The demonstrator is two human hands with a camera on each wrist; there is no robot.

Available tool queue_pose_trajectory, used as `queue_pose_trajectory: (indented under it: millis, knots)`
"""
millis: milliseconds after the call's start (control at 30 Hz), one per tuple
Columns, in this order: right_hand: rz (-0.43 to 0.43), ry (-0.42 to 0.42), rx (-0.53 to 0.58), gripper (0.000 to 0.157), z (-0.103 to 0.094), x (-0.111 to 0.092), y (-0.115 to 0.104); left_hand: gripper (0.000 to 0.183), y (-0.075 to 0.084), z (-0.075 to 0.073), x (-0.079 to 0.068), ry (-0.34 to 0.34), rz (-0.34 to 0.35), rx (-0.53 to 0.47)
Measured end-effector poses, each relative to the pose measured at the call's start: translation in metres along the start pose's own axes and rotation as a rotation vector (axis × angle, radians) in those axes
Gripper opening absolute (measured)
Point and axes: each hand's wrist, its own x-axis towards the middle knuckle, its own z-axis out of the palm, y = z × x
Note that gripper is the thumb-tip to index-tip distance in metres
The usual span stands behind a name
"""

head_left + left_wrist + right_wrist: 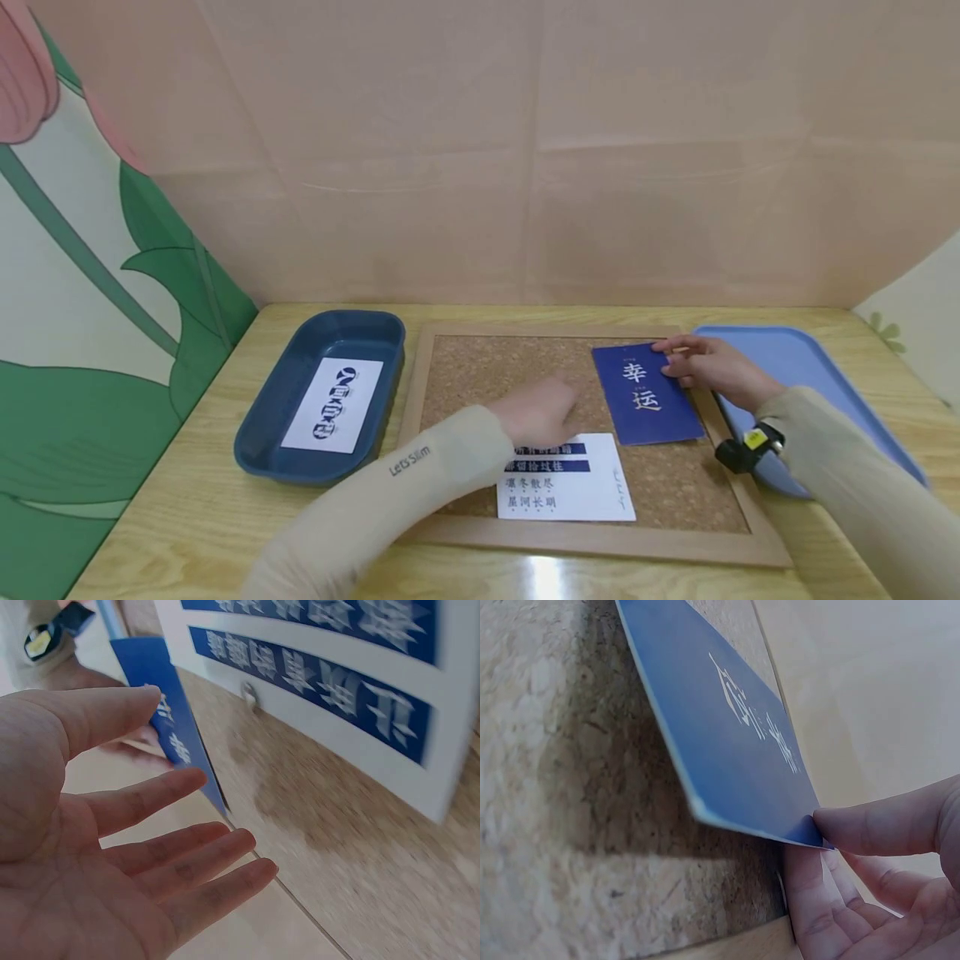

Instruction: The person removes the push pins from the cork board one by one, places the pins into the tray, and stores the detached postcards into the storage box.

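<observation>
With thumb and fingers, my right hand (716, 368) pinches the edge of a dark blue card (643, 417) bearing pale Chinese characters. The right wrist view shows this blue card (712, 750) tilted, its near edge raised off the cork. My left hand (542, 408) is over the middle of the cork board (480, 367), near a white card (566, 504) with dark printed bands. Loosely spread fingers (187, 870) show in the left wrist view, holding nothing. A small shiny metallic thing (249, 697) is at the white card's edge there; its kind is unclear.
A dark blue basin (255, 417) on the left contains a white card (337, 404) with dark lettering. To the right, a light blue tray (795, 358) lies partly under the right arm. The board's wooden frame (622, 542) surrounds the cork. Behind the table stands a pinkish wall covering (412, 167).
</observation>
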Motion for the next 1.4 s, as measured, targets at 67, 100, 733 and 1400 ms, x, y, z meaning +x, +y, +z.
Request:
queue_pose_trajectory:
  millis: [67,100,733,1400]
  knots:
    - [0.002,0.002,-0.003,0.053,0.000,0.000,-0.001,0.054,-0.005,-0.001,-0.003,-0.002,-0.020,0.006]
    - [0.003,0.001,-0.007,0.054,0.000,0.000,-0.002,0.053,-0.007,-0.001,-0.004,-0.002,-0.024,0.012]
    - [-0.003,-0.008,-0.009,0.052,0.000,0.002,0.003,0.054,-0.036,-0.020,-0.042,0.063,-0.068,-0.008]
    - [0.000,-0.006,-0.014,0.053,0.000,0.001,0.001,0.051,-0.082,-0.045,-0.098,0.215,-0.181,-0.026]
